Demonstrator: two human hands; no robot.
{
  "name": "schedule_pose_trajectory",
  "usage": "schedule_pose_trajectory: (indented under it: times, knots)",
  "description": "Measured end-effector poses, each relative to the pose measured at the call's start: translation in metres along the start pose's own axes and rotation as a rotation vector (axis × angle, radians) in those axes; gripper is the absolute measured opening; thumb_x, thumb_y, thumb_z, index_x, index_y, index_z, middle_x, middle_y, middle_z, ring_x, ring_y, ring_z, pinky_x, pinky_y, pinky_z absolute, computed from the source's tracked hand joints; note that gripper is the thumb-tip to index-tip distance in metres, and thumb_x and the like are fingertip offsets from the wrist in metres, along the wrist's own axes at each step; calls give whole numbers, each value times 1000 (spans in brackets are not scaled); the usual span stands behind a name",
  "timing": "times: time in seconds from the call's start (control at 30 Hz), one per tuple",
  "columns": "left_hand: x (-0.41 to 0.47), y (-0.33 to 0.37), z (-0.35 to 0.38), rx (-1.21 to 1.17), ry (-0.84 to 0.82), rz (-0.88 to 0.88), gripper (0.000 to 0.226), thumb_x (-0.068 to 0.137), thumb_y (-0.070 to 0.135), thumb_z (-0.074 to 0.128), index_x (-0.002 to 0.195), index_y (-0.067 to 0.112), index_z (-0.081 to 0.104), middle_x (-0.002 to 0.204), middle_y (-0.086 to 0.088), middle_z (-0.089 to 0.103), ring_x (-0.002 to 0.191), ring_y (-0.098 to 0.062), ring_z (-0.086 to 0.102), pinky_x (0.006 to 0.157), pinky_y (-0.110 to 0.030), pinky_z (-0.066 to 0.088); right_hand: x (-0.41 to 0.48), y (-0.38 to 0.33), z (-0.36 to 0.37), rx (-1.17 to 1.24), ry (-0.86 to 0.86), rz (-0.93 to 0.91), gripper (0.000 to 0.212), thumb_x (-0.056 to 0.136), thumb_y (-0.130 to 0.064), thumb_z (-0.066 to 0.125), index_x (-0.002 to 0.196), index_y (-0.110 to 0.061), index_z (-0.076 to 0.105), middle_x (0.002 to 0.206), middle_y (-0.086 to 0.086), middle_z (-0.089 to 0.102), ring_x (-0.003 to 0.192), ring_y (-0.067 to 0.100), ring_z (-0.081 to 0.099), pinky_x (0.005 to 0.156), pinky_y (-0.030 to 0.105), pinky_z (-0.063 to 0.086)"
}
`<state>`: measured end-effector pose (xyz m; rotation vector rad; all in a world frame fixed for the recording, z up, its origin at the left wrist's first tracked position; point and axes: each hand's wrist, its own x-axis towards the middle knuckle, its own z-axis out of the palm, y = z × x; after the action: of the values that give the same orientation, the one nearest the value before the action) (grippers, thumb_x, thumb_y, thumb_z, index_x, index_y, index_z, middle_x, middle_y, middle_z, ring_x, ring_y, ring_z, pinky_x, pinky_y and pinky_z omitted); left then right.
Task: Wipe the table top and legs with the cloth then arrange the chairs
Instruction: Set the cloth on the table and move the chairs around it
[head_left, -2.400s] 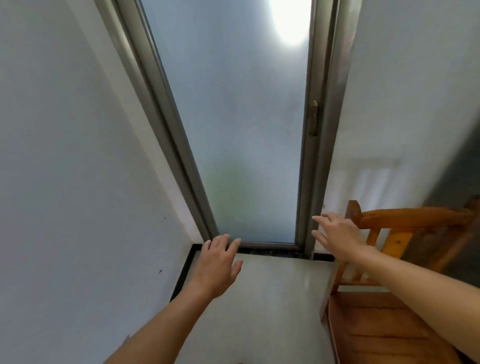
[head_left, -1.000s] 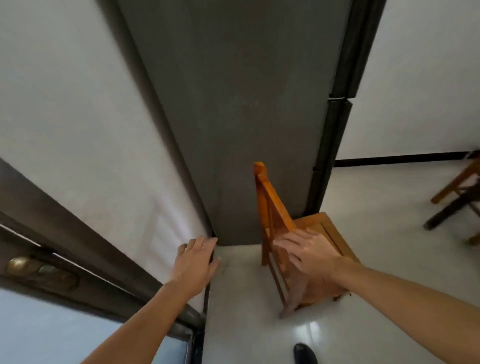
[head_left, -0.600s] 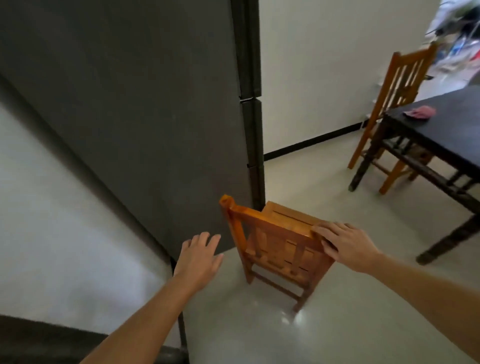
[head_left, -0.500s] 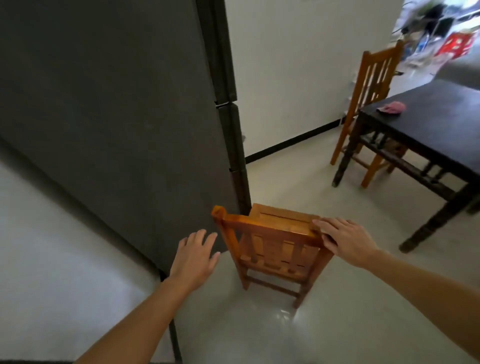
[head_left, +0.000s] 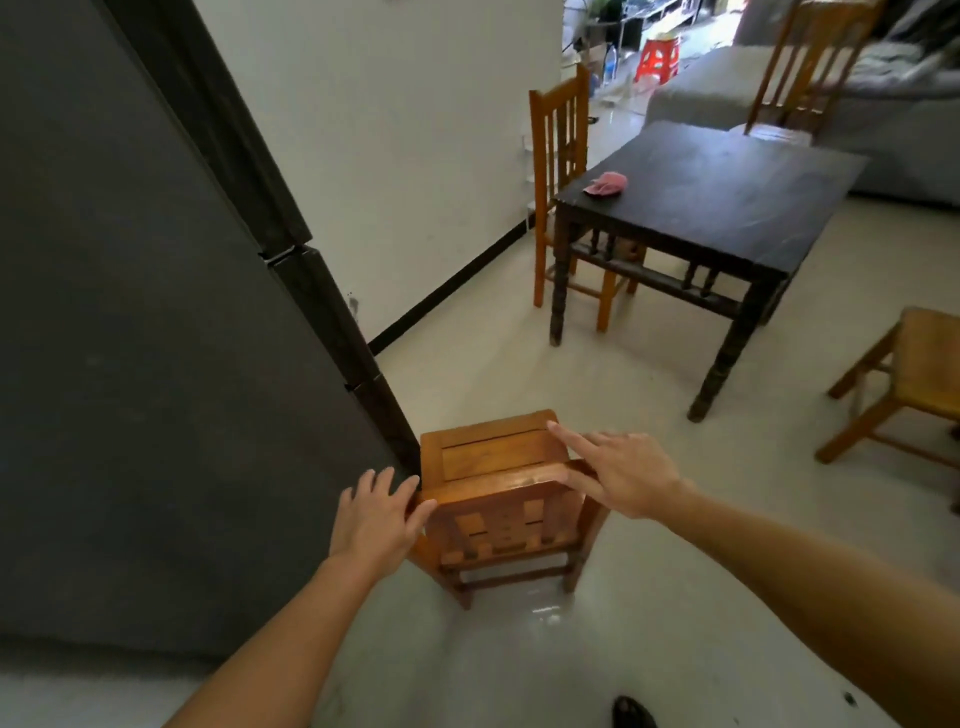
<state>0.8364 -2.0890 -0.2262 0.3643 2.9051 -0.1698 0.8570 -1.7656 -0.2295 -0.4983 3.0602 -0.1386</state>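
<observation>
Two hands meet the low orange wooden chair (head_left: 498, 493) at its top rail: the left hand (head_left: 376, 517) curls round the rail's left end, while the right hand (head_left: 621, 473) lies across the right end with fingers spread, not clenched. Its seat faces away from the person, toward the dark square wooden table (head_left: 727, 192), which stands well apart, ahead and to the right. A crumpled pink cloth (head_left: 607, 183) rests on the table's near left corner. Moving the chair there likely means carrying it forward and rightward.
</observation>
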Motion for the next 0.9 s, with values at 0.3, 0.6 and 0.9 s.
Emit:
schedule_pose_trajectory:
  times: [0.3, 0.6, 0.9]
  knots:
    - [6, 0, 11, -8, 198, 432, 68, 84, 76, 20, 112, 30, 61, 100, 8, 61, 84, -12, 58, 67, -27, 46, -49, -19, 24, 24, 209, 305, 81, 85, -74, 0, 153, -35, 24, 113, -6, 69, 96, 13, 65, 73, 23, 47]
    - [78, 60, -34, 53, 281, 593, 49, 90, 68, 32, 93, 27, 59, 93, 6, 56, 81, -13, 52, 71, -29, 47, -69, 39, 22, 14, 274, 582, 99, 77, -83, -12, 149, -34, 35, 115, -5, 69, 98, 16, 66, 72, 27, 49]
    - [174, 122, -54, 138, 449, 803, 56, 86, 71, 39, 72, 24, 65, 71, 4, 59, 59, -13, 52, 43, -25, 44, -64, 118, 25, 10, 294, 646, 104, 74, -90, -6, 139, -33, 53, 110, -9, 71, 87, 12, 67, 64, 21, 47]
